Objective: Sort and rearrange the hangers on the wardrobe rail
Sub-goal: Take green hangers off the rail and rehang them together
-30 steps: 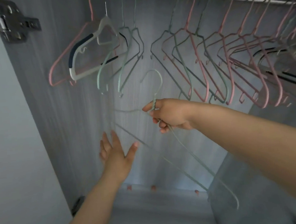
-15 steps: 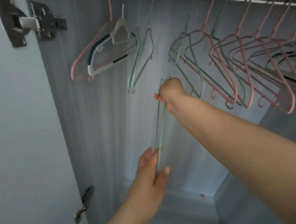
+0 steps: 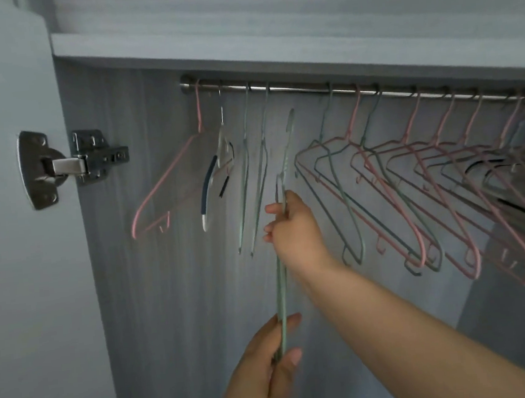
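Partway only, apparently: grips a thin pale-green wire hanger (image 3: 280, 293), off the steel wardrobe rail (image 3: 295, 88) and just below its bare gap, in a right hand (image 3: 293, 231) curled near the neck and a left hand (image 3: 268, 368) pinching the lower end, and leaves pink and grey-green wire hangers (image 3: 380, 187) mixed further right.

The rail (image 3: 295, 88) is polished metal, the hinge (image 3: 69, 166) bright glossy metal; the wardrobe wall (image 3: 167, 288) shows matt grey wood grain; pink hangers (image 3: 198, 115) and the green hanger (image 3: 282, 296) look matt-coated
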Available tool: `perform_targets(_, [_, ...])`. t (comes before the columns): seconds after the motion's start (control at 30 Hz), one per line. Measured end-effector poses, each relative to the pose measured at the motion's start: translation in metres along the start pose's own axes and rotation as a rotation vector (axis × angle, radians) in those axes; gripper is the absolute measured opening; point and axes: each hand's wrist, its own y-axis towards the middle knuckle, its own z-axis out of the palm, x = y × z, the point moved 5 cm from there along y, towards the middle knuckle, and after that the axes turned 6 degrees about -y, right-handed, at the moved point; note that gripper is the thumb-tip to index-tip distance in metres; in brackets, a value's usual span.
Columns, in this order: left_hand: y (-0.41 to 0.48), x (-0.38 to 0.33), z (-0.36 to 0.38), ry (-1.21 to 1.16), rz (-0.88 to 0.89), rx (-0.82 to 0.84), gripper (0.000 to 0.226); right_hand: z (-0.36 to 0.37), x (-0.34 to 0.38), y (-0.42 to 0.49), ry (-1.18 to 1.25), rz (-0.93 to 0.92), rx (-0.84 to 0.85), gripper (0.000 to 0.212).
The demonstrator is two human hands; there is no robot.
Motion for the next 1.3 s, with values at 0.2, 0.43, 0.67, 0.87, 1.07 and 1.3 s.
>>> perform_targets(0.2, [0.054, -0.03, -0.006, -0.128, 0.062, 0.077, 0.026, -0.016, 0.033, 0.039, 0.21, -0.002, -0.108, 0.046])
perform_targets(0.43, [0.095, -0.025, -0.002, -0.101, 0.153, 0.185, 0.028, -0.02, 0.017, 0.051, 0.139, -0.022, -0.16, 0.047])
perform_targets(0.67, [0.107, -0.008, -0.004, -0.192, 0.157, 0.198, 0.037, -0.018, 0.014, 0.064, 0.132, -0.105, -0.213, 0.048])
perform_targets(0.87, [0.121, 0.013, 0.004, -0.274, 0.049, 0.052, 0.041, -0.012, 0.018, 0.085, 0.169, -0.079, -0.193, 0.049])
perform_targets(1.07, [0.121, 0.026, 0.016, -0.295, -0.022, -0.031, 0.028, -0.017, 0.005, 0.1, 0.202, 0.018, -0.197, 0.052])
perform_targets(1.3, [0.11, 0.036, 0.014, -0.288, -0.053, -0.039, 0.02, -0.017, -0.017, 0.095, 0.242, 0.04, -0.216, 0.047])
